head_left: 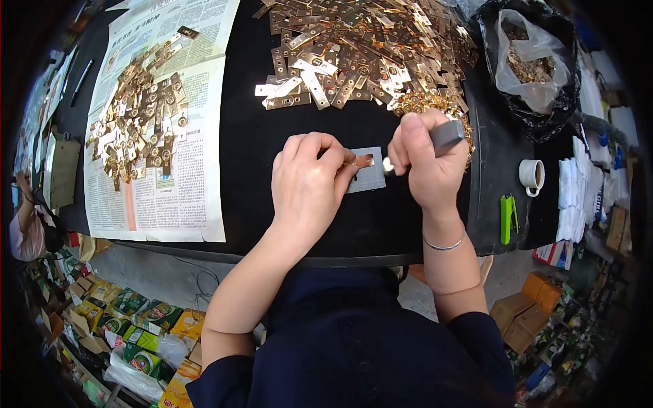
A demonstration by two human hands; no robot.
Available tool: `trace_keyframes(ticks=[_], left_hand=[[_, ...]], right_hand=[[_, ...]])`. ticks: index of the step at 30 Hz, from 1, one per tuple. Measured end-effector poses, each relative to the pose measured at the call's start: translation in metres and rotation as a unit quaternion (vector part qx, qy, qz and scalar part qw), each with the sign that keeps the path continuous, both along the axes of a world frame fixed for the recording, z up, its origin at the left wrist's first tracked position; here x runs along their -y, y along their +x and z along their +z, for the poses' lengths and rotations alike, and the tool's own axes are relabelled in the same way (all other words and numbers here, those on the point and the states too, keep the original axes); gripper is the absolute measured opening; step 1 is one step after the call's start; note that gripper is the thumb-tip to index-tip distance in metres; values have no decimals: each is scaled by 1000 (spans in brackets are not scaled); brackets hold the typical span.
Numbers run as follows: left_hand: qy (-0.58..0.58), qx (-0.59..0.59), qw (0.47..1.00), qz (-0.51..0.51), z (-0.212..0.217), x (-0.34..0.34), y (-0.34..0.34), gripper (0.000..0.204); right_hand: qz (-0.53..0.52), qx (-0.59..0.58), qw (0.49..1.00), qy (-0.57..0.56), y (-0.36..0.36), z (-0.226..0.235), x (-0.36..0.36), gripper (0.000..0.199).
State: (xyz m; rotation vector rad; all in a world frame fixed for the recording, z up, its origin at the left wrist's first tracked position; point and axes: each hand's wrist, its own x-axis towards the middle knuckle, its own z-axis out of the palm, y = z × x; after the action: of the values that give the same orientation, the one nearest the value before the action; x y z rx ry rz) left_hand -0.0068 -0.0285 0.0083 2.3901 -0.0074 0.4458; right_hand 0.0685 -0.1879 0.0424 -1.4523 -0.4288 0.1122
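Observation:
My left hand [309, 182] pinches a small copper-coloured metal plate [364, 160] and presses it onto a grey square block [371, 178] on the black table [252, 143]. My right hand [425, 160] grips a grey tool handle [447, 134] just right of the block, its tip hidden behind my fingers. A large heap of gold and copper metal strips [354, 47] lies beyond both hands. A cluster of small gold rings [428, 103] sits right behind my right hand.
A newspaper [170, 156] at the left carries a second pile of metal pieces [139, 119]. At the right are a black bag with a clear bag of parts [534, 61], a white cup [532, 175] and a green stapler [507, 217]. Boxes and packets lie on the floor.

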Motion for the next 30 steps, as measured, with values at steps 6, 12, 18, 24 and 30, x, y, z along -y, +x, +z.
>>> trace_keyframes(ticks=[6, 12, 18, 24, 30], left_hand=[[-24, 2, 1000, -1, -4, -3, -3, 15], [-53, -9, 999, 8, -9, -4, -2, 18], [-43, -8, 999, 15, -7, -2, -2, 20], [-54, -13, 998, 11, -9, -1, -5, 19], [-52, -5, 999, 13, -10, -2, -5, 18]], right_hand=[[34, 46, 994, 97, -9, -14, -21, 25], [51, 157, 986, 24, -5, -23, -35, 23], [45, 137, 989, 11, -7, -22, -35, 26], [-17, 77, 997, -19, -9, -24, -37, 29], [-54, -131, 972, 189, 4, -16, -35, 33]])
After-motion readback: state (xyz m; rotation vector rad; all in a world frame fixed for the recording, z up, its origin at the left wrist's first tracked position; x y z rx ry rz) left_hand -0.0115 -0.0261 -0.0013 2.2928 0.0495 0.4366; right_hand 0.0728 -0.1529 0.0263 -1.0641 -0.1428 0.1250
